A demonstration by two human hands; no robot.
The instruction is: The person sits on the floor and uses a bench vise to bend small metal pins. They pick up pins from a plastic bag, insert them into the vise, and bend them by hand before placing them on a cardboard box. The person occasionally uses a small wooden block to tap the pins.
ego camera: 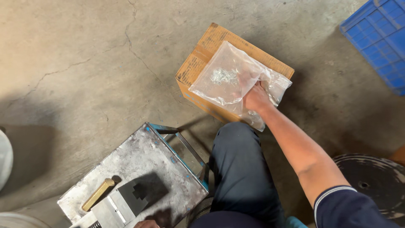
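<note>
Clear plastic bag [230, 78] of tiny screws [223, 76], right hand [255, 99] deep inside, grip hidden, cannot tell. Could tip off cardboard box [202, 52]; thin bag could rip, screws spilling.

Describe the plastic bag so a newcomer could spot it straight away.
Start at the brown cardboard box on the cracked concrete floor, left of the blue crate. On top of the box lies the clear plastic bag, with the right hand reaching into its open end. It is the only see-through thing here, and a small cluster of shiny metal bits sits inside it.
</note>
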